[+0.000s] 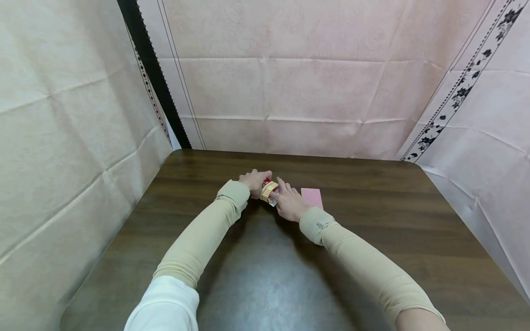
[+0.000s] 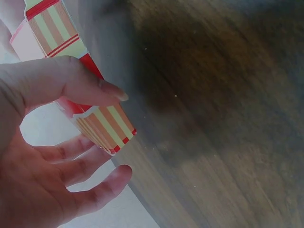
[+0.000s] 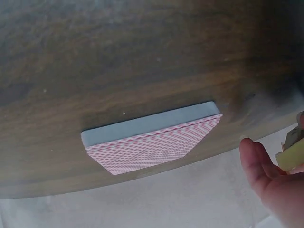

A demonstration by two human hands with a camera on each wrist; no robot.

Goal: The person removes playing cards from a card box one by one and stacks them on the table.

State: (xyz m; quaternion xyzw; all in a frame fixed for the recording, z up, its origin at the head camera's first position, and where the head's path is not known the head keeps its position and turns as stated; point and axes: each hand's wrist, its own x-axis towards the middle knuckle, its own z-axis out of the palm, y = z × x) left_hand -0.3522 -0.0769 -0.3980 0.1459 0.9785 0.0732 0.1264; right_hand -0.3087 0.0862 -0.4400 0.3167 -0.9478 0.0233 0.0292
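Note:
A small playing-card box [image 1: 269,190], striped in tan and cream with red bands, is between the two hands above the table. My left hand [image 1: 253,183] grips it, with the thumb across its red band in the left wrist view and the lower fingers spread behind. The other end of the box [image 2: 51,28] points toward my right hand [image 1: 288,201], which holds it there. The right wrist view catches only a yellowish piece of the box [image 3: 292,154] at its edge. A deck of cards [image 3: 152,147], pink-patterned back up, lies squared just right of my right hand.
The dark wood-grain table [image 1: 256,276] has a rounded far edge close beyond the hands. Pale cloth [image 1: 290,92] hangs behind it and at both sides. A black strip [image 1: 153,73] runs down the cloth at the back left.

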